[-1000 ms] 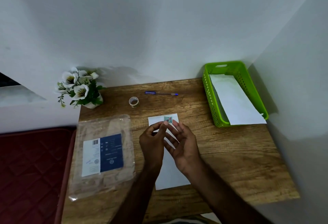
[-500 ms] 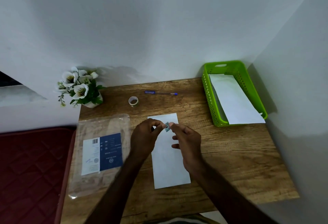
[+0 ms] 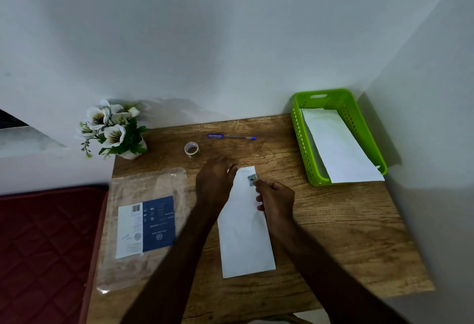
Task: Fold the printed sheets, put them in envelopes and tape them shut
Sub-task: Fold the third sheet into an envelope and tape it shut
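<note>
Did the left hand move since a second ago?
Yes. The left hand has slid away from the right hand, up and left across the envelope, toward the tape roll. The right hand holds the stamp.

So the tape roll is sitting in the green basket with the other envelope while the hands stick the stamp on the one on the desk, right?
Not quite. The head view shows the tape roll standing on the wooden desk, near the flower pot, not in the green basket. The rest holds: the basket holds another envelope, and both hands work at the stamp on the desk envelope.
</note>
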`<state>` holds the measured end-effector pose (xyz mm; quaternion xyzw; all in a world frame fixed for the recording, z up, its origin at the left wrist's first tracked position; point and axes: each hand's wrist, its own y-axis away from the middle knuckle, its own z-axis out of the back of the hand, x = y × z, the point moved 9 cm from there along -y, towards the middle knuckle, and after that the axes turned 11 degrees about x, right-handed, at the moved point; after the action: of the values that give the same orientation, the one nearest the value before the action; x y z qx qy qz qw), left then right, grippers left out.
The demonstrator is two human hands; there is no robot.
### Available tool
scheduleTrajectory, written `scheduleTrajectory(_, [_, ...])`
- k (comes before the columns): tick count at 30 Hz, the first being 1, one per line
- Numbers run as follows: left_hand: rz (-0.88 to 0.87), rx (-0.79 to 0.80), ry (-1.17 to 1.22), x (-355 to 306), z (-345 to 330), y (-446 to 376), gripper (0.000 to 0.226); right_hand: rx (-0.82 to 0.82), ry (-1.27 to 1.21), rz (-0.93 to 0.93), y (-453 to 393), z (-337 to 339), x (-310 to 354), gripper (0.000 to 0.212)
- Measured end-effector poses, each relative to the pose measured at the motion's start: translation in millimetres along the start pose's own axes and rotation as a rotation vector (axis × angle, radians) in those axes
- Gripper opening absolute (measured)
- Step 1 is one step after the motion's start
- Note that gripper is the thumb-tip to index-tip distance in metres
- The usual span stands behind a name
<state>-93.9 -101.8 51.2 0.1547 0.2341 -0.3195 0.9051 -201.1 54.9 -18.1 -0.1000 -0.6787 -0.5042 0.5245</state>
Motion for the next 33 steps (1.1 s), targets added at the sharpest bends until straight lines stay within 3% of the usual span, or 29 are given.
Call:
scheduleTrajectory(3, [-0.051, 0.040, -0.100, -6.5, -13.1, -18.3, 0.026, -0.034, -0.005, -0.040, -15.7, 1.2, -1.2, 0.013])
scheduleTrajectory(7, [-0.016, 0.119, -0.019, 5.0, -33.7, -28.6, 0.019, -0.060, 0.029, -0.040, -32.0, -2.3, 0.0, 0.019])
scheduleTrajectory(16, [-0.039, 0.091, 0.124, 17.1, -43.1, -29.0, 0.014, -0.128, 0.184, -0.057, -42.2, -9.3, 6.4, 0.028])
scheduleTrajectory(26, [-0.035, 0.053, 0.137, 13.5, -44.3, -27.4, 0.023, -0.155, 0.280, -0.085, -40.1, -10.4, 9.9, 0.031])
scheduleTrajectory(33, [-0.007, 0.027, 0.148, 12.9, -45.5, -26.0, 0.018, -0.155, 0.381, -0.065, -39.9, -10.2, 15.1, 0.036])
